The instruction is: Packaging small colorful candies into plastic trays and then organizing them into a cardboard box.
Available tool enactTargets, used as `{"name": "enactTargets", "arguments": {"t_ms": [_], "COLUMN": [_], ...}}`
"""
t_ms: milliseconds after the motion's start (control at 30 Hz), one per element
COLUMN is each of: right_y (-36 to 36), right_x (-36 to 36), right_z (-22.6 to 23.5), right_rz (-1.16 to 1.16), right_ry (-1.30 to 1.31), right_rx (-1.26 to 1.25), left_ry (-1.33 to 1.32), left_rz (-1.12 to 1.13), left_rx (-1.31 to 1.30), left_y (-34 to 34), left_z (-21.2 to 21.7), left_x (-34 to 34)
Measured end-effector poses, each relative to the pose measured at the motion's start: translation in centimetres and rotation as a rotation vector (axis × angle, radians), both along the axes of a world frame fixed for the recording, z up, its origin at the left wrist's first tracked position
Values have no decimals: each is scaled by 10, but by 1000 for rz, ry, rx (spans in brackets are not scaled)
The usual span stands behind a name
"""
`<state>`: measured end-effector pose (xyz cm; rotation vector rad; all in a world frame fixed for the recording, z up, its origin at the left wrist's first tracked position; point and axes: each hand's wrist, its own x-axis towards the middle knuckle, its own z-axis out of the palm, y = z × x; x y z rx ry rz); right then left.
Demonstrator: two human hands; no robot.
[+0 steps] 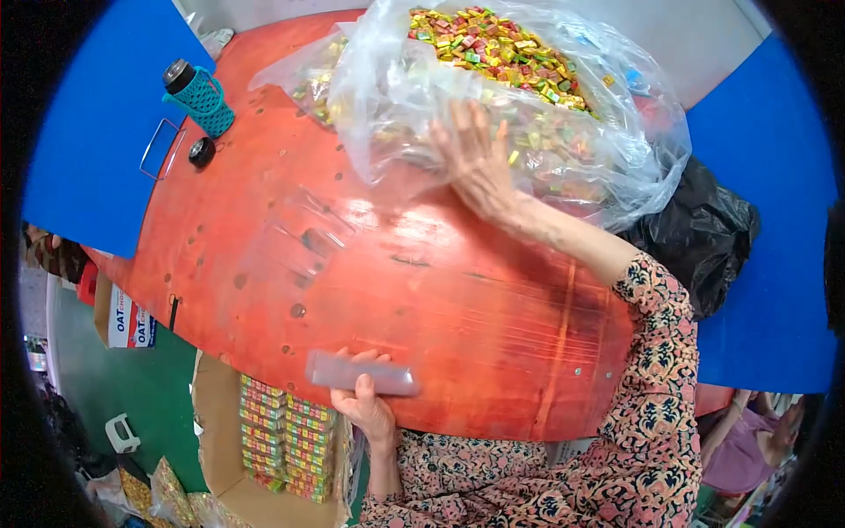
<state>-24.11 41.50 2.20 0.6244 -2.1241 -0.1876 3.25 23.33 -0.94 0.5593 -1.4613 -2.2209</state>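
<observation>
My right hand (475,163) lies with its fingers spread wide against the near side of the clear bag (378,114), palm down, gripping nothing I can make out; my left hand (365,409) holds a case (326,368) between thumb and fingers, well apart from the clear bag on its near side. If I press too hard, the loose plastic could slump and spill cubes (493,44) from the mouth at the clear bag's far side. A slack fold could also snag my fingers, and the case, smooth and held by one hand, might slip if my thumb eased. Counting: one clear bag, one case in my grip, and cubes past counting. To the clear bag's left I have one bottle (202,101) and one cap (202,152); to its right, one black bag (704,224), just beside it. Nearer me than the clear bag, on its left, lies something see-through, too faint to number. Nearer still, below the table (458,343), one carton (220,422) shows two columns of packs (286,436), each too small to count.
</observation>
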Motion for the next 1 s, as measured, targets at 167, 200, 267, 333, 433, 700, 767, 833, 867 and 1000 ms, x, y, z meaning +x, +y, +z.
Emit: {"name": "enactTargets", "arguments": {"t_ms": [167, 200, 267, 333, 433, 700, 767, 833, 867, 1000], "right_y": [34, 43, 48, 54, 62, 79, 78, 81, 85, 52], "right_x": [-45, -51, -69, -80, -101, -153, -159, -160, -160, -111], "right_z": [3, 10, 16, 29, 47, 70, 67, 63, 62, 27], "right_rz": [29, 90, 87, 33, 110, -69, -101, -141, -164, -22], "right_ry": [-587, -661, -581, -445, -255, -259, -237, -216, -204, -246], "right_rx": [-111, -49, 13, 118, 141, 139, 102, 66, 49, 69], "left_ry": [-3, 3, -9, -16, -23, -34, -39, -45, -43, -33], "left_rz": [11, 7, 19, 24, 30, 22, 18, 5, -1, 26], "left_rx": [-12, -3, -11, -12, -16, 8, 15, 24, 21, -10], "left_y": [-3, -3, -3, -3, -4, -3, -4, -3, -2, -6], "left_z": [0, 0, -1, -3, -5, -1, 0, 0, 0, -2], "left_x": [1, 0, 0, -1, -2, -2, -1, -2, -3, 0]}}
